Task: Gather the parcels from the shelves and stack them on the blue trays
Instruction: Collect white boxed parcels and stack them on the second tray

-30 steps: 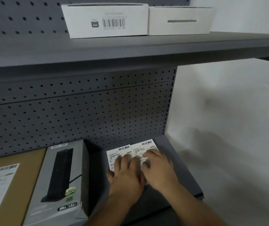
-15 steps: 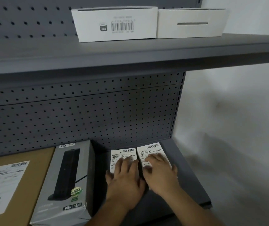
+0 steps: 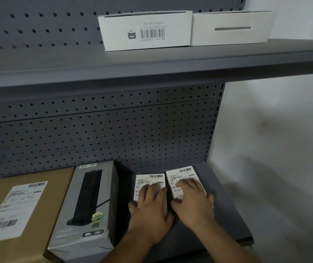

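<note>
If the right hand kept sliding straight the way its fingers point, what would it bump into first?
Probably the pegboard back wall. The right hand lies flat on the right labelled parcel, fingers pointing toward the back of the lower shelf. Nothing else shows in between, though depth is hard to judge.

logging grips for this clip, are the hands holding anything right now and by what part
Each hand lies flat on its own labelled parcel: left hand on the left parcel, right hand on the right parcel. Whether fingers grip an edge cannot be told.

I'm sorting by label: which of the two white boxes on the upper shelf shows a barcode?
The left white box: its front carries a printed barcode and a small dark icon. The right white box beside it shows only a thin grey slot.
</note>
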Demonstrator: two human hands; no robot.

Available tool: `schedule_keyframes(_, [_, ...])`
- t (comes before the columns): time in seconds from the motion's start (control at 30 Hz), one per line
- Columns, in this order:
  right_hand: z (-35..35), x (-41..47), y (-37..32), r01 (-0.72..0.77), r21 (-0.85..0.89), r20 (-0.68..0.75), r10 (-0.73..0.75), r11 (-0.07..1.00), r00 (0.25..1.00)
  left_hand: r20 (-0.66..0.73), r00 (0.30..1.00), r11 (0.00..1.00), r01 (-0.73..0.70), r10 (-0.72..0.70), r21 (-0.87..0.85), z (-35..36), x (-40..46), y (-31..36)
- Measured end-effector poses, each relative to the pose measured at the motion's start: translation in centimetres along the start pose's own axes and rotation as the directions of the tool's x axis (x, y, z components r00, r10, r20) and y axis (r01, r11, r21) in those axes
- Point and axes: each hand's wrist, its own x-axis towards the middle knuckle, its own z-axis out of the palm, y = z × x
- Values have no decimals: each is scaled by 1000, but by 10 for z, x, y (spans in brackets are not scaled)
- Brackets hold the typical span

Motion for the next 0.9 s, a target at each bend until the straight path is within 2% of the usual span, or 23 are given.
schedule_keyframes(0.17, [-6,-1,0,-29,-7,-52,29,1000,998,-20,1000,1000,-4,4,-9,-7,-6,4])
schedule_keyframes(0.53, [-27,-5,-12,-95,114,-146,112,989,983,-122,993,1000,-4,2,-18,-44,-30,13])
schedule_keyframes(0.73, [-48,-18,-32,-86,159,-200,118,983,973,-197,980,996,-4,-15,-94,-77,-52,11])
schedule_keyframes(0.9, [-60,-34,-72,-64,213,-238,116,975,964,-292,956,997,-25,3,-73,-109,-76,-9])
